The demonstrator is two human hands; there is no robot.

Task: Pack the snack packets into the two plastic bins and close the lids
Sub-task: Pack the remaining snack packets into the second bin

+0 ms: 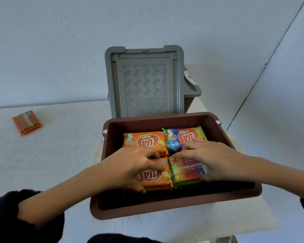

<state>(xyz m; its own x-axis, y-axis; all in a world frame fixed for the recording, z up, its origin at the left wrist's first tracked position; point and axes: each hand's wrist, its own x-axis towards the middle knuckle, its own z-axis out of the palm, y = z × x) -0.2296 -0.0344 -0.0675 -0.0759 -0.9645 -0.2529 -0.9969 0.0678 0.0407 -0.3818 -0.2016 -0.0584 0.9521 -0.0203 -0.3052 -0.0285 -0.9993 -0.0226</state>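
Note:
A brown plastic bin [242, 195] stands open in front of me with several snack packets inside. My left hand [130, 165] grips the near orange packet [156, 179], fingers over its top edge and thumb at its near side. My right hand [211, 156] holds the near multicoloured packet [186, 172] the same way. Behind them lie another orange packet [144, 141] and a blue and green packet [181, 137]. A grey lid [144, 85] leans upright behind the brown bin, against a second bin [193, 90] that is mostly hidden.
One orange packet [27, 122] lies alone on the white table [51, 155] at the far left. The white wall stands close behind the bins. The table's right edge runs just beyond the brown bin.

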